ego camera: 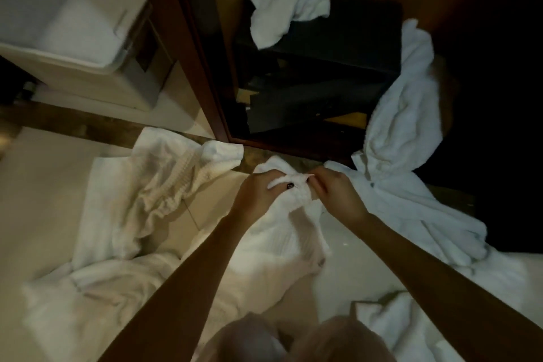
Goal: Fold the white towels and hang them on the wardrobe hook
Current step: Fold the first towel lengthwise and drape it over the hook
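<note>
Pale tiled floor point(38, 209) before open dark-wood wardrobe point(205, 67). Left hand point(258, 191) and right hand point(335, 188) both clutch bunched top edge of crumpled white terry towel point(282, 241), draping down to floor.

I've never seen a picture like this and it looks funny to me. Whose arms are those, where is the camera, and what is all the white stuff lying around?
There is no machine here. The camera sits on a person's head and looks down, so you see their own two arms. The left hand and right hand both pinch the top of one white towel above the pale floor. More white towels lie crumpled around it: a bumpy one on the left and a long one spilling out of the wooden wardrobe on the right. A small towel lies on a dark box inside the wardrobe.
</note>
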### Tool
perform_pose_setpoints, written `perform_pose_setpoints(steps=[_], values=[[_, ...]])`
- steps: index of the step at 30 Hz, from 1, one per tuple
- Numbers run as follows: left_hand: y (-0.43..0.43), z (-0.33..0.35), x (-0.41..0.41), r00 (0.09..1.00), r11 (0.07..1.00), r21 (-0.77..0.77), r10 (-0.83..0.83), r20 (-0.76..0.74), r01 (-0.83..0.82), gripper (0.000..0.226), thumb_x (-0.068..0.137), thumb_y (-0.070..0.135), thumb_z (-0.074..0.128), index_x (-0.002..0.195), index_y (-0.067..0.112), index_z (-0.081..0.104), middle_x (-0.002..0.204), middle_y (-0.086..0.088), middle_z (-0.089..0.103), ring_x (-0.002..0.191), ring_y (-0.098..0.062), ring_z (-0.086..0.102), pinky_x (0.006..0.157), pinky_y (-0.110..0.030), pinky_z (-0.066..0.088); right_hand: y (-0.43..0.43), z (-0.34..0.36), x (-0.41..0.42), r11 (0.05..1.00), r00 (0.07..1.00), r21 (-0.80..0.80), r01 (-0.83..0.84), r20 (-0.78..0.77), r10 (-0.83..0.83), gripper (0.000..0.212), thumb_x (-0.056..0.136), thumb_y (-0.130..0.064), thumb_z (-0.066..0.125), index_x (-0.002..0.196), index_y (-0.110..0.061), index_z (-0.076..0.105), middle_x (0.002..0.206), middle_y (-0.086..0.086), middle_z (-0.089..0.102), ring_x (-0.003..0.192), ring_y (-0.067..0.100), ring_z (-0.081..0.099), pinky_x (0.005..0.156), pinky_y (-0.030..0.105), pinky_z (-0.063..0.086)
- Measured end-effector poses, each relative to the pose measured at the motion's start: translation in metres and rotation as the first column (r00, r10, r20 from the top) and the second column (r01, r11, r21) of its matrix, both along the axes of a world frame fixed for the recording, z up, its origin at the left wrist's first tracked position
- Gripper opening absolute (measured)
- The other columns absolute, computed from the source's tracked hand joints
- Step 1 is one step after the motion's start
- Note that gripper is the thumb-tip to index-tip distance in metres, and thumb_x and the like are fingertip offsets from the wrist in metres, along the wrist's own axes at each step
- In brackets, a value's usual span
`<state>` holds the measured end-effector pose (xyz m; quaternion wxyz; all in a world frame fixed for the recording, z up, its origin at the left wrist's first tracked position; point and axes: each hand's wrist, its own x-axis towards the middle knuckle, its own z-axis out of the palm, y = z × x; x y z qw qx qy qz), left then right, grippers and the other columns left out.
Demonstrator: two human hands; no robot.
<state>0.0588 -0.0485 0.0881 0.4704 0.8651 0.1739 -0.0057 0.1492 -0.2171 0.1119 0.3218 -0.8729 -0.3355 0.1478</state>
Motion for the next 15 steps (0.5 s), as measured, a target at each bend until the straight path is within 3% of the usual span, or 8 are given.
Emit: perform_pose_setpoints(steps=[2, 5, 8, 9, 12, 15], values=[[0.007, 0.062, 0.000, 1.000, 1.000, -0.029, 0.007, -0.027, -0.008, 0.027, 0.092, 0.029, 0.059, 0.112, 0.013, 0.069, 0.111, -0.009, 0.069, 0.105, -0.021, 0.061, 0.089, -0.024, 0.042, 0.004, 0.053, -0.001, 0.999, 0.998, 0.035, 0.022, -0.055, -0.020, 0.016, 0.098, -0.009, 0.051, 0.096, -0.003, 0.065, 0.081, 0.005, 0.065, 0.073, 0.014, 0.059, 0.063, 0.017, 0.034], [0.013, 0.153, 0.000, 0.982, 1.000, -0.006, -0.002, 0.186, 0.003, 0.030, 0.097, 0.025, 0.052, 0.099, 0.000, 0.069, 0.093, -0.016, 0.070, 0.087, -0.018, 0.067, 0.080, -0.018, 0.045, 0.011, 0.139, -0.001, 0.995, 0.995, 0.088, 0.044, -0.097, -0.036, 0.015, 0.100, -0.013, 0.049, 0.097, -0.007, 0.062, 0.077, 0.007, 0.065, 0.068, 0.016, 0.060, 0.060, 0.017, 0.039], [0.015, 0.255, 0.003, 0.982, 0.983, -0.184, 0.050, 0.184, -0.016, 0.007, 0.095, 0.014, 0.057, 0.090, 0.011, 0.061, 0.083, 0.002, 0.063, 0.080, -0.001, 0.059, 0.078, -0.017, 0.044, 0.016, 0.230, 0.001, 0.982, 0.989, 0.166, 0.088, -0.130, -0.067, 0.015, 0.101, -0.022, 0.047, 0.091, -0.019, 0.058, 0.072, -0.002, 0.062, 0.065, 0.004, 0.058, 0.057, 0.015, 0.040], [0.014, 0.289, 0.005, 0.981, 0.972, -0.233, 0.078, 0.177, -0.035, 0.009, 0.096, 0.014, 0.056, 0.087, 0.015, 0.059, 0.080, 0.006, 0.061, 0.079, -0.001, 0.057, 0.078, -0.019, 0.044, 0.016, 0.261, 0.001, 0.976, 0.986, 0.194, 0.099, -0.149, -0.071, 0.014, 0.100, -0.026, 0.048, 0.090, -0.025, 0.056, 0.071, -0.007, 0.061, 0.065, 0.002, 0.059, 0.057, 0.013, 0.040], [0.011, 0.395, 0.016, 0.972, 0.959, -0.282, 0.055, 0.228, 0.012, 0.018, 0.098, 0.017, 0.052, 0.081, 0.023, 0.055, 0.076, 0.010, 0.058, 0.076, 0.000, 0.056, 0.074, -0.019, 0.044, 0.014, 0.358, 0.006, 0.965, 0.979, 0.238, 0.107, -0.197, -0.060, 0.009, 0.090, -0.038, 0.063, 0.090, -0.039, 0.054, 0.078, -0.014, 0.064, 0.075, -0.002, 0.061, 0.060, 0.011, 0.044], [0.009, 0.500, 0.028, 0.949, 0.967, -0.256, 0.069, 0.307, 0.013, 0.016, 0.100, 0.015, 0.046, 0.086, 0.012, 0.053, 0.079, 0.002, 0.054, 0.079, -0.008, 0.053, 0.068, -0.016, 0.040, 0.007, 0.445, 0.016, 0.980, 0.977, 0.179, 0.087, -0.208, -0.049, 0.021, 0.084, -0.032, 0.072, 0.095, -0.037, 0.055, 0.086, -0.022, 0.060, 0.086, -0.004, 0.060, 0.062, 0.007, 0.044]])
